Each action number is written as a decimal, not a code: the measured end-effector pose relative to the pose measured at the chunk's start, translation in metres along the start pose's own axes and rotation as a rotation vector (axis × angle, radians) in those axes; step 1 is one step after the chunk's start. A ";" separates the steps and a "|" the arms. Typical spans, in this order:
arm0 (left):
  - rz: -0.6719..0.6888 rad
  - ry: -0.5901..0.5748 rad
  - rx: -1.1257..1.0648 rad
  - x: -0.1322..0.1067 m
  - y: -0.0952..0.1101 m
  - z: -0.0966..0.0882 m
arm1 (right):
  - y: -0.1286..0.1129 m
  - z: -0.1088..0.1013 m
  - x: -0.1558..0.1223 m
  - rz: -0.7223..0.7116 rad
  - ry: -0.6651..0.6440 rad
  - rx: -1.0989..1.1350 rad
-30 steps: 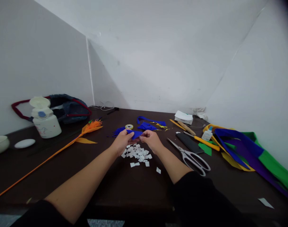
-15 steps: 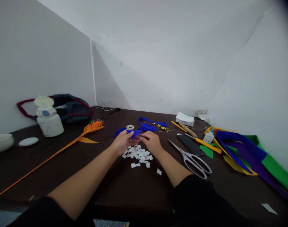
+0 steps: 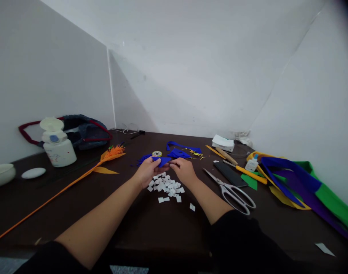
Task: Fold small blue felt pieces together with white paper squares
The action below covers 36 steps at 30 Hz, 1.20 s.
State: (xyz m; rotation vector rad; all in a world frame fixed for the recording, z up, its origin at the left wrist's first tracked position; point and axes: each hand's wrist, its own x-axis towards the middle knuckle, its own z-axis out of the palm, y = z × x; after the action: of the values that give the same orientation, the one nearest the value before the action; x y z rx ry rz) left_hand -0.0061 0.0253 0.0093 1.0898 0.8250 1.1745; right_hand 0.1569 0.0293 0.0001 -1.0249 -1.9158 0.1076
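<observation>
My left hand (image 3: pixel 145 173) holds a pointed piece of blue felt-like sheet (image 3: pixel 164 162) between thumb and fingers. My right hand (image 3: pixel 184 170) is closed in a pinch at the right tip of this piece; anything smaller in those fingertips cannot be made out. Just below both hands lies a loose pile of small white squares (image 3: pixel 168 186). Behind them are more blue cut pieces (image 3: pixel 178 153), a blue fringed bunch (image 3: pixel 144 158), a round tape roll (image 3: pixel 157 153) and thin yellow bits (image 3: pixel 196 153).
To the right lie scissors (image 3: pixel 233 194), a black flat case (image 3: pixel 229 174), a yellow-handled tool (image 3: pixel 251 175), a small glue bottle (image 3: pixel 252 163) and coloured sheets (image 3: pixel 299 182). Leftward are an orange long-stemmed flower (image 3: pixel 77 184), a white bottle (image 3: pixel 59 150), a bowl (image 3: pixel 2 176) and a bag (image 3: pixel 91 131).
My hands stay over the pile at almost the same spot. The blue piece's tip reaches slightly further toward my right fingers. The whole view has shifted a little.
</observation>
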 end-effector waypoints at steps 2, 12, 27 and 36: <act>0.016 -0.007 0.003 0.000 0.000 0.000 | 0.000 0.000 0.000 0.053 -0.010 -0.024; 0.110 -0.005 0.137 0.000 -0.003 0.004 | -0.003 0.003 -0.003 0.219 -0.023 0.086; 0.015 -0.056 0.051 0.000 -0.002 0.004 | -0.003 0.002 -0.005 0.049 -0.002 0.037; 0.017 -0.091 -0.164 -0.005 0.002 0.007 | -0.007 0.005 -0.005 -0.055 0.103 -0.096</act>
State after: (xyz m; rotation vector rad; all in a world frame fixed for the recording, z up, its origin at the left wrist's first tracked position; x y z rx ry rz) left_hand -0.0012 0.0186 0.0132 1.0089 0.6382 1.1768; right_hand 0.1499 0.0229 -0.0034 -1.0204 -1.8683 -0.0688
